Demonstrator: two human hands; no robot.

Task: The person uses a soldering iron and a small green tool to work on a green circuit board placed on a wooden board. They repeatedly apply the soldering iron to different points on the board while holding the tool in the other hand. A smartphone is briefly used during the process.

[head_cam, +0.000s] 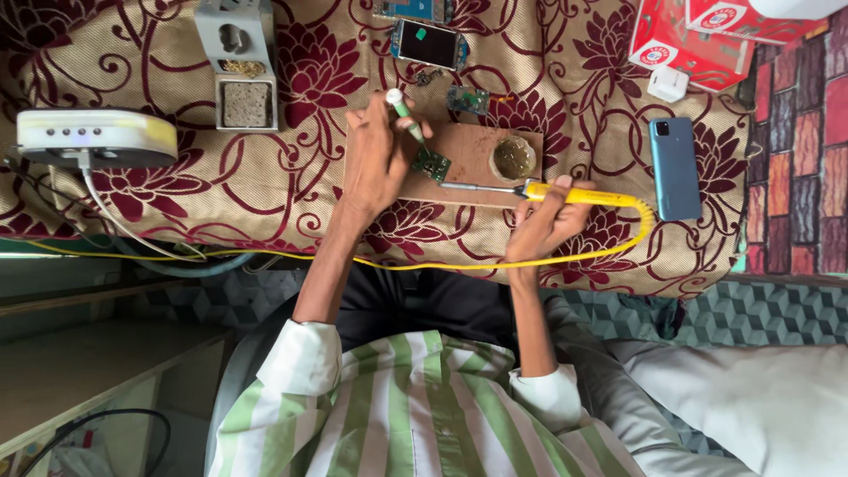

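Observation:
My left hand [375,163] grips a thin green-and-white tool [404,112] and presses its tip onto a small green circuit board [433,164]. That board lies on a wooden block [473,141]. My right hand [546,221] holds a yellow-handled soldering iron [587,195]. Its metal tip [477,187] points left along the block's near edge, just short of the circuit board. A round tin of flux [513,159] sits on the block's right end.
A floral cloth [291,177] covers the table. On it are a soldering stand with sponge [238,66], a white lamp-like device [88,137], a phone screen part [428,44], another small board [466,100], a blue phone [676,168], a white plug [669,84] and red boxes [693,40]. The iron's yellow cord [424,265] runs along the near edge.

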